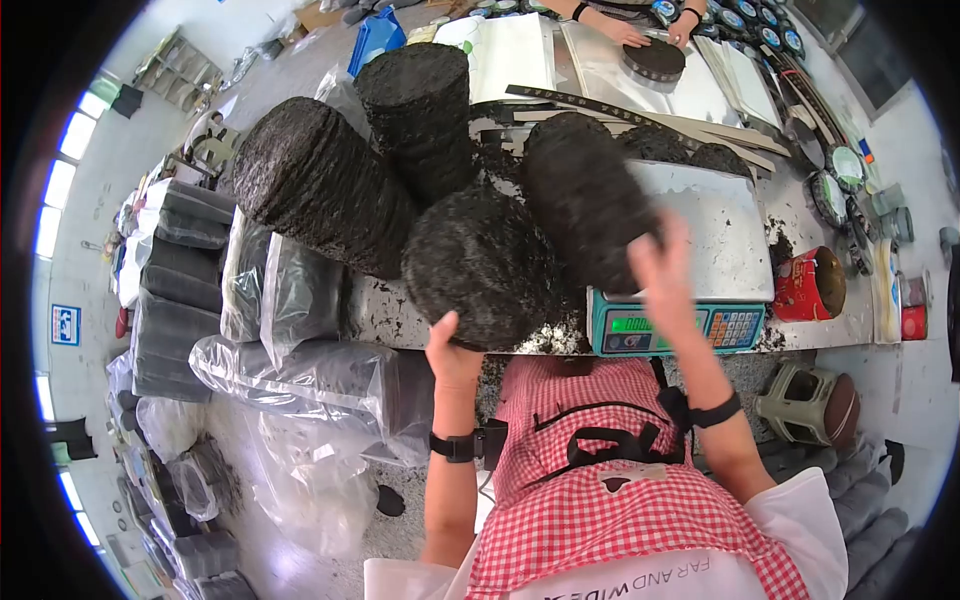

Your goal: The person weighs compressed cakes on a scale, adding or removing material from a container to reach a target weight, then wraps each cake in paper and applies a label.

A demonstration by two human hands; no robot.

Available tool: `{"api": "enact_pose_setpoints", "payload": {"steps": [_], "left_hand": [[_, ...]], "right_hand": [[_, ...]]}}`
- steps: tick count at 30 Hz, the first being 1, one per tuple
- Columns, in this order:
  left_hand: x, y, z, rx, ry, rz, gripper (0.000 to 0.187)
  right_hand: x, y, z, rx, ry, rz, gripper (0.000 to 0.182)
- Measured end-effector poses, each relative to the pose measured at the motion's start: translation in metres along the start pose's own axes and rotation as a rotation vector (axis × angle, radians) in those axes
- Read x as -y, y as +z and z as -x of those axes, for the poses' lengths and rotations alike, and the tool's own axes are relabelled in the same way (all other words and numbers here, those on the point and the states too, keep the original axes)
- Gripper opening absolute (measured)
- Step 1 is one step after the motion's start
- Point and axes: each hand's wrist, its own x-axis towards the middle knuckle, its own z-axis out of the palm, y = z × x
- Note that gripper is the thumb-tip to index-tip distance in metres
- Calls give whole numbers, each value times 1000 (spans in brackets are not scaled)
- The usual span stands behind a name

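My left hand (455,352) grips the lower edge of a dark, rough, round stack (480,265), thumb on its near face and fingers hidden behind. It looks like pressed layers of dried seaweed. My right hand (665,275), blurred by motion, grips the near end of a second such stack (580,195), also blurred and tilted beside the scale. Teal-edged and metal-topped, the digital scale (715,225) has a lit green display. Two more dark stacks, one leaning (315,180) and one upright (415,115), stand behind my left hand.
Dark crumbs litter the metal table (380,318). A red tin (808,285) stands right of the scale. Clear-bagged dark bundles (300,375) lie at left. Across the table, another person's hands (640,35) touch a dark round cake (655,65). A stool (805,400) stands at lower right.
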Motion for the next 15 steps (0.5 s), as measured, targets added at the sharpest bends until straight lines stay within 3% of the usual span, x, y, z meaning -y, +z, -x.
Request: {"api": "enact_pose_setpoints", "payload": {"steps": [2, 3, 5, 7, 8, 9, 10, 12, 13, 15], "left_hand": [[-8, -3, 6, 50, -36, 155, 59], [-10, -5, 9, 52, -31, 148, 59], [1, -4, 7, 180, 10, 68, 59], [17, 12, 11, 195, 57, -88, 61], [24, 20, 13, 206, 115, -244, 63], [30, 29, 9, 176, 136, -429, 70], [35, 47, 17, 207, 192, -472, 69], [40, 54, 14, 157, 238, -522, 61], [37, 57, 15, 103, 170, -447, 56], [24, 42, 15, -21, 42, -259, 50]], "right_hand": [[5, -28, -24, -319, 17, -292, 46], [7, -34, -24, -319, 16, -301, 46], [9, -46, -24, -215, -210, 152, 28], [31, -19, -5, 100, -389, 239, 27], [50, -2, 10, 276, -319, 294, 37], [54, 18, 19, 279, -522, 288, 55], [54, 30, 28, 323, -531, 275, 68], [44, 33, 31, 275, -464, 207, 60], [42, 24, 27, 272, -466, 217, 60], [31, -7, 15, 209, -164, 130, 48]]}}
